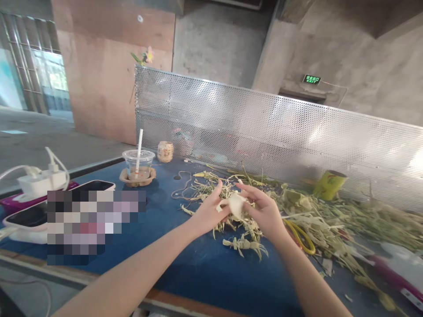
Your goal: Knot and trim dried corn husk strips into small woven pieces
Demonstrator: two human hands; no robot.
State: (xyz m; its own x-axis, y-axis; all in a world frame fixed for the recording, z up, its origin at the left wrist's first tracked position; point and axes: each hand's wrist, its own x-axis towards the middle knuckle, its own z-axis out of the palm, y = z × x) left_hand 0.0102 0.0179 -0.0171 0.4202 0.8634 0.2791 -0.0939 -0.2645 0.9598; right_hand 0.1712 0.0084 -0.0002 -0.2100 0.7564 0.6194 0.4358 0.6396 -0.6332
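My left hand (209, 210) and my right hand (264, 212) meet above the blue table (198, 268), both pinching a small pale folded leaf piece (235, 204) between their fingertips. Under and behind the hands lies a loose heap of dried leaf strips (228, 189). A small woven leaf figure (246, 245) rests on the table just in front of the hands.
Yellow-handled scissors (301, 237) lie right of my right hand. A plastic cup with a straw (138, 164) and a small jar (165, 151) stand at the back left. Phones (95, 185) and a white charger (42, 180) sit far left. A perforated metal screen (264, 127) backs the table; a yellow roll (329, 185) leans there.
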